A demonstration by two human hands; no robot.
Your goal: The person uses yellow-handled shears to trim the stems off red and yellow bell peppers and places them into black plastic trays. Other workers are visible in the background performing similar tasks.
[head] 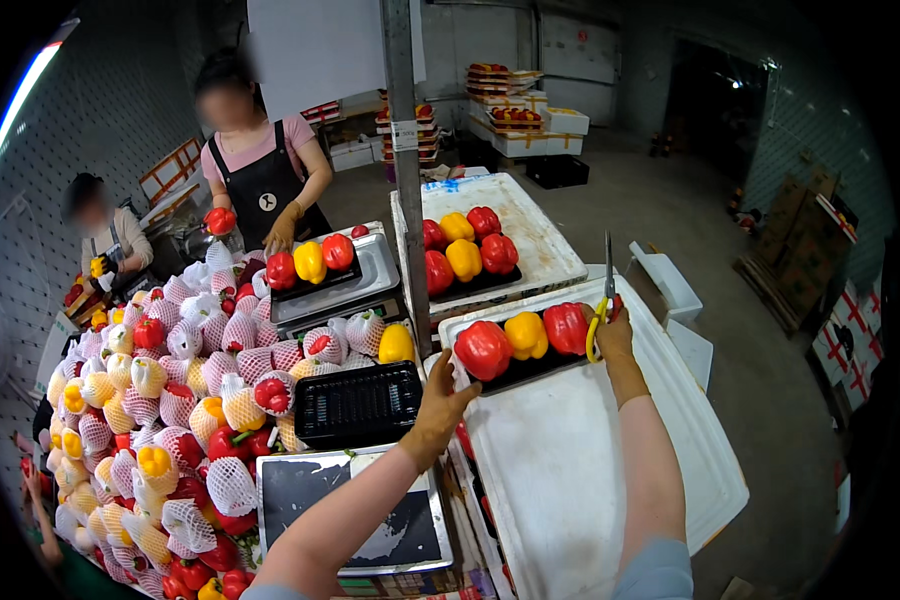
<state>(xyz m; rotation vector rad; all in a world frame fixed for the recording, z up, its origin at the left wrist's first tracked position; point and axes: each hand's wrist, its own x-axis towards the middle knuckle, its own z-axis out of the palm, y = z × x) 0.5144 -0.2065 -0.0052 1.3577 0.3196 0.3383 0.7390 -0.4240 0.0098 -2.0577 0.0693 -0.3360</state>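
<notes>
My left hand [436,416], in a brownish glove, has its fingers apart at the left end of a black plastic tray [525,373]. The thumb lies close to the tray's edge; whether it touches cannot be made out. In the tray sit a red bell pepper [483,351], a yellow bell pepper [526,335] and another red bell pepper [567,328]. At the tray's right end, my gloved right hand [616,341] grips yellow-handled scissors [610,288], blades pointing away from me. The tray rests on a white foam box lid [570,450].
Left of me, bell peppers in foam nets [180,405] are heaped beside an empty black tray [358,403] and a scale [360,510]. A metal post [405,180] stands ahead. Across the heap, a person [262,172] holds a red pepper near a filled tray [313,281].
</notes>
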